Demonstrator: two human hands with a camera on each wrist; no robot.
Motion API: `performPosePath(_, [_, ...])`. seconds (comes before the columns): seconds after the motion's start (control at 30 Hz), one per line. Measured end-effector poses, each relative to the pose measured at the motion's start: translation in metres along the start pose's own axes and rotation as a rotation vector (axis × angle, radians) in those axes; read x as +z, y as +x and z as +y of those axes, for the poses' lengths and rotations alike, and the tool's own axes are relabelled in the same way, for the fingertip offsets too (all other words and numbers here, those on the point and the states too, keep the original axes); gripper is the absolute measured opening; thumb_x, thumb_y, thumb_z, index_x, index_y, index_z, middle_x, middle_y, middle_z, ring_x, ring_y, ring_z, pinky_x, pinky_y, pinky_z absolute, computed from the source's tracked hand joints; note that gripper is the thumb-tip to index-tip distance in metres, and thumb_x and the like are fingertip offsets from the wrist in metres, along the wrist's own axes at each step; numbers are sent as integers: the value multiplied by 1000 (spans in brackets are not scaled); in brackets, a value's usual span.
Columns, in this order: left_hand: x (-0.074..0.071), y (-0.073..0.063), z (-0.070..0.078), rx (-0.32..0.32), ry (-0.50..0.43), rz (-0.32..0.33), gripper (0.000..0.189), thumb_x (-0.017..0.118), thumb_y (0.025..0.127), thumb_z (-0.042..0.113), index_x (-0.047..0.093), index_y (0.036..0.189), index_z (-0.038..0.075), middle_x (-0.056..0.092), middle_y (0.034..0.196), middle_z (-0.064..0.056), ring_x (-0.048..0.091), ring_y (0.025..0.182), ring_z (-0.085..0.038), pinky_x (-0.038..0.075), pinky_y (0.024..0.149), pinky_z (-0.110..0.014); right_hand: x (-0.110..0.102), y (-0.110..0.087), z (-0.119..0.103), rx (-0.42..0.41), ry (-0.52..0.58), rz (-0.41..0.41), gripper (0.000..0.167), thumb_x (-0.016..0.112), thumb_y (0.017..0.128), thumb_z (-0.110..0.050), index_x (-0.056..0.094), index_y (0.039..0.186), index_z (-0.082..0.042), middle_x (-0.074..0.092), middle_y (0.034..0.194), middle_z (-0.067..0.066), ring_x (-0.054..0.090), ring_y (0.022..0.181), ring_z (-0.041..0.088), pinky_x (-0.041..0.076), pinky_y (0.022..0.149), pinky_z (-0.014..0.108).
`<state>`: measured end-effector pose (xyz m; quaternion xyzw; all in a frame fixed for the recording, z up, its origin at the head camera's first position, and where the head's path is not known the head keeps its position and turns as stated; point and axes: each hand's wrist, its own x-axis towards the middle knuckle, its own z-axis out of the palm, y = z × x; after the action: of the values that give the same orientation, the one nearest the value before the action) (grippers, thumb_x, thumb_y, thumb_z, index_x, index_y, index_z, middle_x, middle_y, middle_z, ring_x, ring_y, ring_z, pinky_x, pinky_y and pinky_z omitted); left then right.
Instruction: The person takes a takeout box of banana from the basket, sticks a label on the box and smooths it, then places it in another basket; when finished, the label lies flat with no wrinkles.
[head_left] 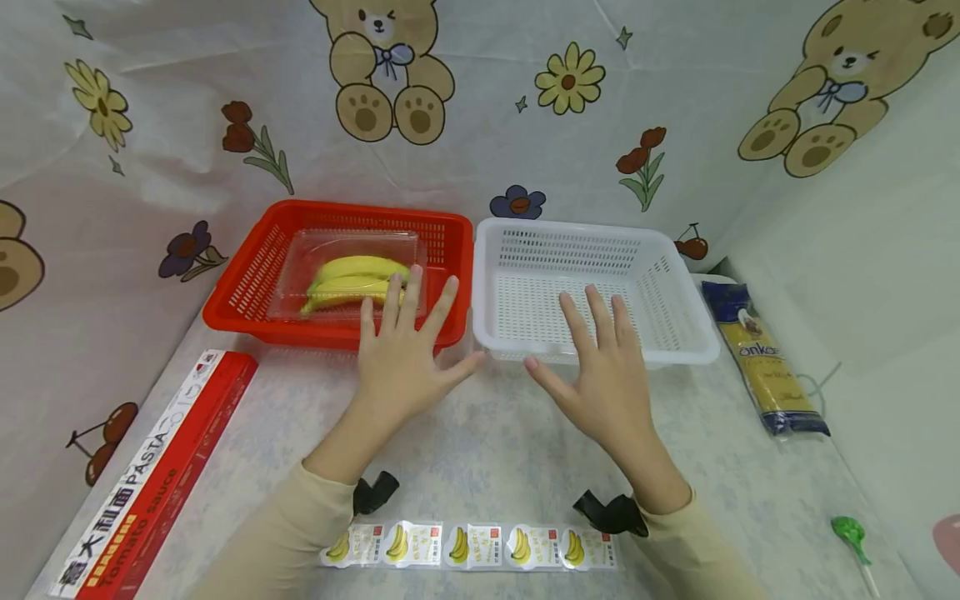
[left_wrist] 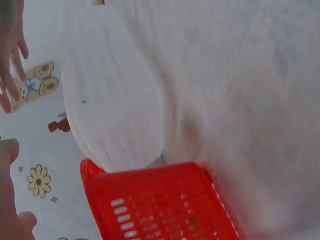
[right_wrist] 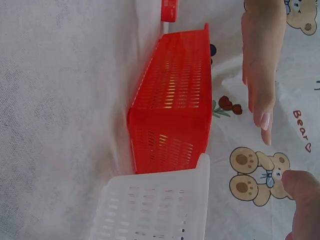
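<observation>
My left hand [head_left: 401, 367] is held with fingers spread in front of the red basket [head_left: 255, 333], holding nothing. Inside that basket lies a clear plastic box [head_left: 300, 250] with yellow bananas [head_left: 352, 279] in it. My right hand [head_left: 611, 383], fingers also spread, hovers before the white basket [head_left: 682, 350] and grips nothing. In the left wrist view, the white basket [left_wrist: 110, 90] stands beyond the red basket [left_wrist: 160, 200]. The right wrist view has the red basket [right_wrist: 172, 90] past the corner of the white basket [right_wrist: 155, 205].
A strip of banana labels [head_left: 480, 546] lies near the front edge between my forearms. A long red pasta box [head_left: 165, 475] is at the left. On the right are a yellow pasta packet [head_left: 765, 358] and a green lollipop [head_left: 849, 529]. Printed cloth [head_left: 480, 158] hangs behind the baskets.
</observation>
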<state>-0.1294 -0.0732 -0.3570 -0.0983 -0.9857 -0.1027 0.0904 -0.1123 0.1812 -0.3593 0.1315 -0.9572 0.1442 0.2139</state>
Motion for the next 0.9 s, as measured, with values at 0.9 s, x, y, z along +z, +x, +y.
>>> performPosePath(0.9, [-40,1,-191,-362,-148,-93,122,50,76,87,-9,159,20,-16,162,-28,-7,147,-57,3,111,-77,41,98,-82,-101,385,-252,79,56,90,-65,28,156,-31,39,153,3,36,139,26,43,108,51])
